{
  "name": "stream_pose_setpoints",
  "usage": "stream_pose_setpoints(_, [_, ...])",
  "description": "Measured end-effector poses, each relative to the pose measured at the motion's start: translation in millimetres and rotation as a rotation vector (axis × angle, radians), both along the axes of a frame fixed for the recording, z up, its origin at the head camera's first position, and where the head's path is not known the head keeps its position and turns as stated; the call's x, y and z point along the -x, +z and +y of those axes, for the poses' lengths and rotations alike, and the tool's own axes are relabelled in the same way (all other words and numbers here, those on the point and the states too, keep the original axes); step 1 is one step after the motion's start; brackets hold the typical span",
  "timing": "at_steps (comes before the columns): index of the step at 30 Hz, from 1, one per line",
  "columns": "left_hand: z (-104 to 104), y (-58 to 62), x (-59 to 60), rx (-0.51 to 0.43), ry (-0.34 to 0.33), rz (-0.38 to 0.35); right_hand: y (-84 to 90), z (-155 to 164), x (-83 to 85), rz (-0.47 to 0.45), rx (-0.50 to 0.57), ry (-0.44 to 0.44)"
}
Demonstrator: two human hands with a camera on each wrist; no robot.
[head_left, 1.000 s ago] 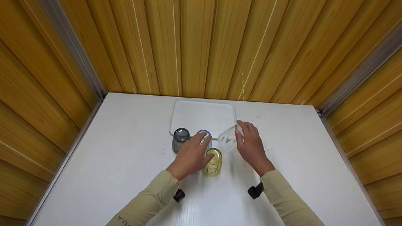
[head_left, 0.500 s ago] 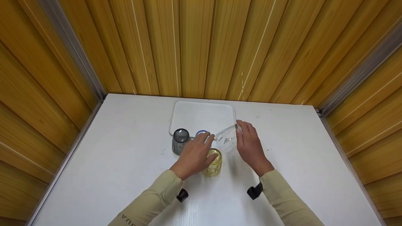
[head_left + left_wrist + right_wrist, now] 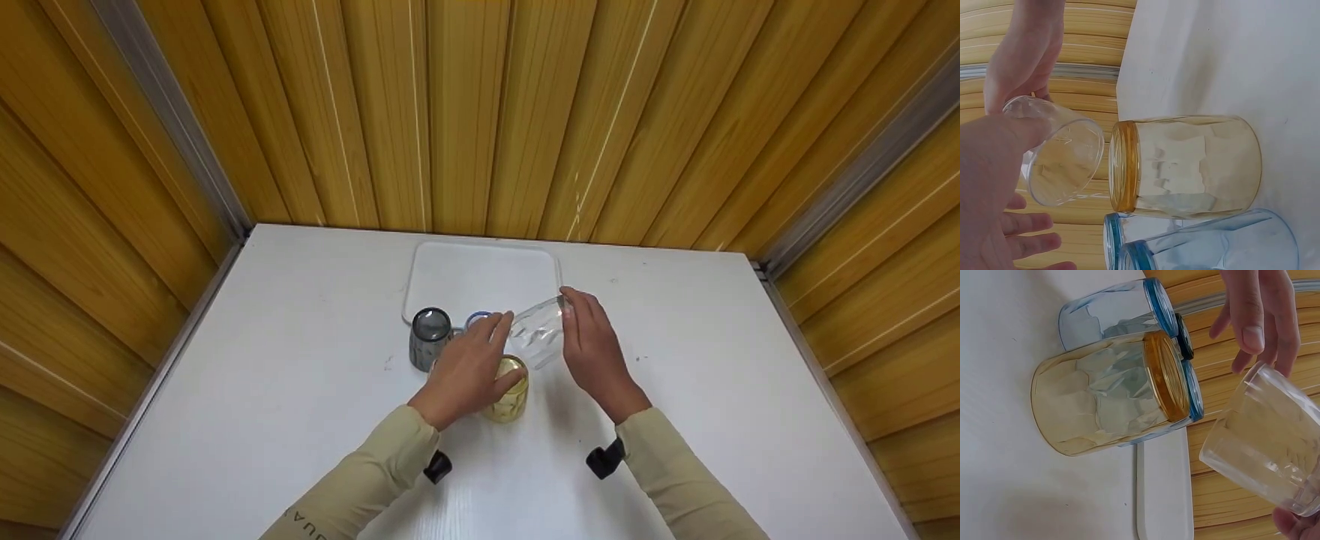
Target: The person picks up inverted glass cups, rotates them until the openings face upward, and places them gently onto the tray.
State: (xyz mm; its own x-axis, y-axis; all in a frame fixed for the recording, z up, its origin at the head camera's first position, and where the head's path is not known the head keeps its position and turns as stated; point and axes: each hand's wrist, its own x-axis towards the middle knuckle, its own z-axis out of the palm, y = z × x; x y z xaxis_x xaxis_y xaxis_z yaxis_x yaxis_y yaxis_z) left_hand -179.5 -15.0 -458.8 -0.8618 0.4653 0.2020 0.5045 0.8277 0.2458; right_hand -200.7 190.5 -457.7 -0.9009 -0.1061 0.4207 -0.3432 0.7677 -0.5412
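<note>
A clear glass is held in the air, tilted, by my right hand, whose thumb and fingers grip its base end. My left hand hovers over the other glasses, its fingers fairly straight and close to the clear glass's rim. Just below the left thumb a yellow glass stands upside down on the table. In the left wrist view, a blue-tinted glass stands beside it, with another blue rim behind. A dark grey glass stands upside down left of my left hand.
A white tray lies at the back of the white table, just behind the glasses. Wood-patterned walls enclose the table at the back and both sides.
The clear glass has turned slightly in my right hand, its open end now pointing more down and left. My left hand has shifted a little right, its fingers nearer to the clear glass.
</note>
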Motion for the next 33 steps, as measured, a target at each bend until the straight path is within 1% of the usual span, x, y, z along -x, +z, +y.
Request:
stream_pose_setpoints(5, [1.2,0.0,-0.3,-0.03,-0.008,-0.001,0.1,-0.6,-0.4,0.001,0.012,0.004])
stream_pose_setpoints(10, [1.9,0.3,-0.4,-0.048,-0.009,-0.005,1.5,-1.3,-1.6,-0.016,0.02,0.012])
stream_pose_setpoints(15, [2.8,0.5,0.6,-0.042,0.0,-0.01,2.4,-2.4,-2.2,-0.026,0.033,0.011])
stream_pose_setpoints(21, [4.5,1.0,1.9,-0.044,0.001,-0.004,3.1,-3.9,-3.4,-0.005,0.064,0.027])
stream_pose_setpoints(28, [5.5,1.4,2.1,-0.067,0.004,-0.028,4.4,-6.3,-5.5,0.011,0.05,0.042])
stream_pose_setpoints(33, [6.5,1.9,3.4,-0.079,0.002,-0.019,5.5,-5.5,-5.1,0.007,0.063,0.038])
